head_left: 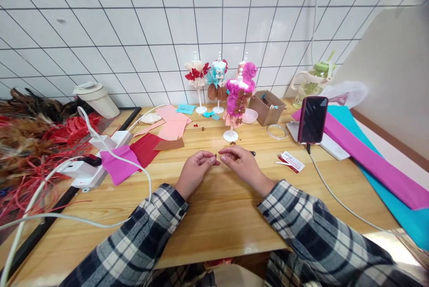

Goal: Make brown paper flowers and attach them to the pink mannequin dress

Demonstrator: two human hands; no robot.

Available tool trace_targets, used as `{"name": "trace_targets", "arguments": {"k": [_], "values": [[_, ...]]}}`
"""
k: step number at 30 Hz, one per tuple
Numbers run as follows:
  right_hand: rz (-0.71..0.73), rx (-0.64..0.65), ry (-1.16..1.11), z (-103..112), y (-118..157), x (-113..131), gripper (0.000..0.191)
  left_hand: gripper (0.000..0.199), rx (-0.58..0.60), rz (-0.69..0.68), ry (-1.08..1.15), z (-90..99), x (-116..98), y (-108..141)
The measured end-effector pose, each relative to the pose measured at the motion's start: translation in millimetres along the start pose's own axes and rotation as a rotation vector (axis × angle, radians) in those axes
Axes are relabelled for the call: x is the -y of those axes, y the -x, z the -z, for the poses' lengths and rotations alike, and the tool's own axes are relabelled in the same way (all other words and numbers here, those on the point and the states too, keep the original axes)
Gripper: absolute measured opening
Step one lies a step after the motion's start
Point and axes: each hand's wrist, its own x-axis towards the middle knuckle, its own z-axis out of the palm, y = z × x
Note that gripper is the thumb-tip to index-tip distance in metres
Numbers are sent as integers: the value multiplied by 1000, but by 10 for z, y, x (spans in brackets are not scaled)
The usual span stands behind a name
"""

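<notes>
Over the middle of the table, my left hand pinches a tiny brown piece, likely crepe paper, between thumb and forefinger. My right hand is closed in a pinch just beside it, fingertips almost meeting the left ones; what it grips is too small to make out. Just beyond my hands stands a mini dress form in magenta ruffles, brown bows and a pink skirt. Small brown scraps lie at its base. Behind it are more dressed forms, one cream and red, one turquoise and brown.
Left: a power strip with white cables, magenta paper, red paper, pink sheets, feathers, a cup. Right: a cardboard box, clear ring, propped phone, card packet, bottle.
</notes>
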Motion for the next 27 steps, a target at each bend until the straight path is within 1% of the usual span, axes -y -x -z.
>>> {"name": "trace_targets", "arguments": {"k": [3, 6, 13, 18, 21, 24, 25, 27], "values": [[-102, 57, -219, -64, 25, 39, 25, 33, 19, -3, -22, -33, -19, 19], [-137, 63, -303, -82, 24, 39, 22, 32, 24, 0, -28, -43, -21, 22], [-142, 43, -294, -136, 20, 26, 20, 28, -8, -19, 74, -44, 20, 16], [-148, 49, -259, -180, 29, 1, 18, 26, -9, 0, 174, -47, 1, 18], [-170, 43, -246, -177, 38, -1, 18, 26, 24, 27, 173, -40, 4, 13], [-155, 67, -287, -170, 49, 13, 32, 26, 48, 23, 142, -34, 18, 6], [-146, 75, -285, -169, 51, 16, 33, 26, 49, 11, 132, -34, 22, 4], [-141, 66, -236, -168, 52, 14, 26, 27, 49, -4, 125, -35, 24, 4]]}}
